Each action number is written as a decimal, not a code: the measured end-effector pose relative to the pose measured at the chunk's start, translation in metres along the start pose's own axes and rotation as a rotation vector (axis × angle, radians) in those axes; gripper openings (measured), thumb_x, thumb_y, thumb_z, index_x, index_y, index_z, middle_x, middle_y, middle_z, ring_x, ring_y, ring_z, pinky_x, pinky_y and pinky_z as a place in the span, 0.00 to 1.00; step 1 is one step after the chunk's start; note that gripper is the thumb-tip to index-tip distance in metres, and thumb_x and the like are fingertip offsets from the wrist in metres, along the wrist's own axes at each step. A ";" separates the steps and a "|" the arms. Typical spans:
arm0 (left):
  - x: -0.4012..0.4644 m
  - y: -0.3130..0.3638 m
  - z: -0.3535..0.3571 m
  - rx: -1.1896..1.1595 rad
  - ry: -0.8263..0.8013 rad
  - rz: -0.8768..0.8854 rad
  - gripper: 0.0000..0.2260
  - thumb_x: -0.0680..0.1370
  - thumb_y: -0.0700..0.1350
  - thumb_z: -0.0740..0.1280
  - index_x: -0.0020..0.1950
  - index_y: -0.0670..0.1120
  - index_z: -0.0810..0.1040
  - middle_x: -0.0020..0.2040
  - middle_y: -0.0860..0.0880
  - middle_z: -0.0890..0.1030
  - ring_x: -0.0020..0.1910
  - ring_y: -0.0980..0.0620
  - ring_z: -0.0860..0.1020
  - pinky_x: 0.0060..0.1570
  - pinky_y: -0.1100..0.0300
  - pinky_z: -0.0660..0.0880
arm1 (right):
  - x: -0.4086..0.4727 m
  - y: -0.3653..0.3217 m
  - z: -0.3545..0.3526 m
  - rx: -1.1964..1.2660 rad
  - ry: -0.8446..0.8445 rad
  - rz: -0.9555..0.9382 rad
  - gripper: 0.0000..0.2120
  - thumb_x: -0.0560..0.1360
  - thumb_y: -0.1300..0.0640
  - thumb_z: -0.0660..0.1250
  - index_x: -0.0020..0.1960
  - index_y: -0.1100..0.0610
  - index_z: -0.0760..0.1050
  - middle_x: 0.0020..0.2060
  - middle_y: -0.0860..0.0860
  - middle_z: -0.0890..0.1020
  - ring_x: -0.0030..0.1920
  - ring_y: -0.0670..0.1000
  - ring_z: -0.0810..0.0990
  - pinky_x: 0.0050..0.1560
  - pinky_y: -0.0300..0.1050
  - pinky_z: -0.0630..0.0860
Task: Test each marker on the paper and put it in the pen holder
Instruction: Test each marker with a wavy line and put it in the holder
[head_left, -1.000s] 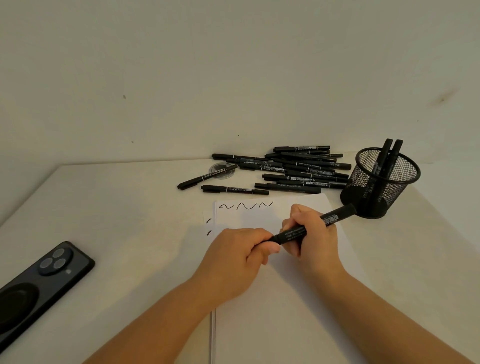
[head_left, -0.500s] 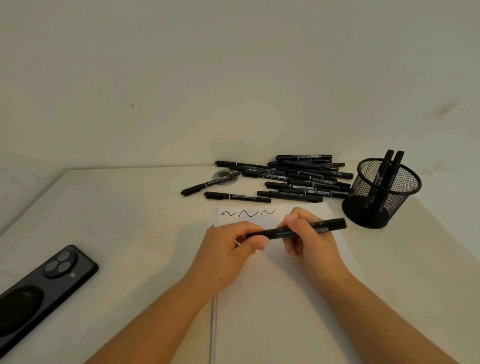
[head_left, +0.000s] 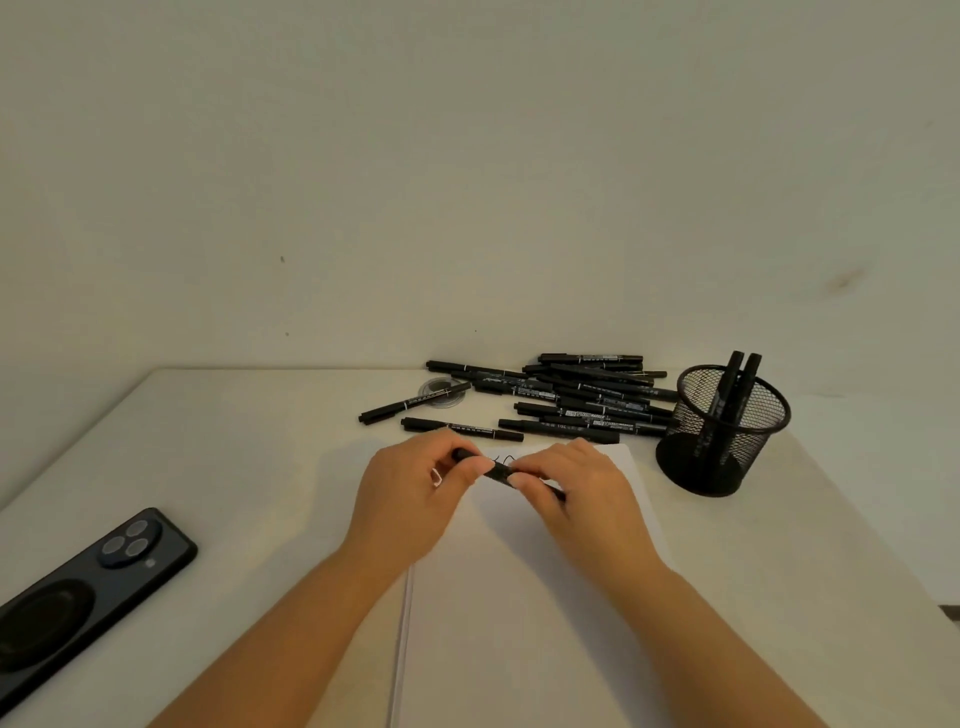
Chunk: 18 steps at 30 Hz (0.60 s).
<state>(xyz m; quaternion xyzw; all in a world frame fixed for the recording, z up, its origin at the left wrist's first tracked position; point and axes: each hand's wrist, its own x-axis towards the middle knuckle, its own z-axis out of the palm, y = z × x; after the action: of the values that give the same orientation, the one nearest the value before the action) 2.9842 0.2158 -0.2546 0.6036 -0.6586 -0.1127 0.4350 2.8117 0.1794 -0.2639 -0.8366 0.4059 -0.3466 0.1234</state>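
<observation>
A black marker (head_left: 500, 472) is held level over the top of the white paper (head_left: 524, 613), gripped at both ends. My left hand (head_left: 415, 493) pinches its left end and my right hand (head_left: 576, 493) closes around the right part. Most of the marker is hidden by my fingers. Squiggle marks on the paper peek out between my hands. A pile of several black markers (head_left: 576, 400) lies behind the paper. The black mesh pen holder (head_left: 724, 431) stands at the right with two markers upright in it.
A dark phone (head_left: 88, 592) lies face down at the table's left front edge. A small clear round disc (head_left: 441, 388) sits under one marker left of the pile. The wall rises right behind the table.
The marker's right end swung from pointing up-right toward the holder to lying level. My right hand slid over it and both hands drew together near the paper's top.
</observation>
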 end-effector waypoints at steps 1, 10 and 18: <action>0.003 0.006 -0.001 0.051 -0.015 0.043 0.04 0.74 0.53 0.67 0.40 0.58 0.78 0.32 0.60 0.78 0.37 0.59 0.76 0.35 0.68 0.71 | 0.000 0.000 -0.005 -0.054 -0.003 -0.058 0.07 0.74 0.53 0.66 0.48 0.54 0.81 0.39 0.48 0.82 0.41 0.52 0.76 0.41 0.44 0.70; 0.038 0.071 0.023 0.162 0.036 0.394 0.16 0.74 0.57 0.59 0.47 0.50 0.80 0.39 0.55 0.82 0.37 0.54 0.79 0.36 0.59 0.75 | 0.010 0.024 -0.073 -0.255 0.160 -0.140 0.08 0.70 0.59 0.72 0.48 0.58 0.79 0.38 0.50 0.82 0.37 0.53 0.79 0.35 0.41 0.71; 0.077 0.010 0.064 0.517 -0.249 0.128 0.10 0.79 0.51 0.58 0.56 0.52 0.75 0.51 0.54 0.78 0.51 0.53 0.75 0.44 0.58 0.71 | 0.023 0.054 -0.129 0.027 0.454 0.262 0.07 0.74 0.54 0.65 0.52 0.49 0.71 0.38 0.36 0.76 0.40 0.38 0.77 0.39 0.33 0.71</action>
<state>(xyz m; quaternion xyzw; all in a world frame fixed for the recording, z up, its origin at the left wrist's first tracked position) 2.9407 0.1254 -0.2523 0.6331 -0.7506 0.0135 0.1886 2.7022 0.1371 -0.1853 -0.6759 0.5234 -0.5120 0.0841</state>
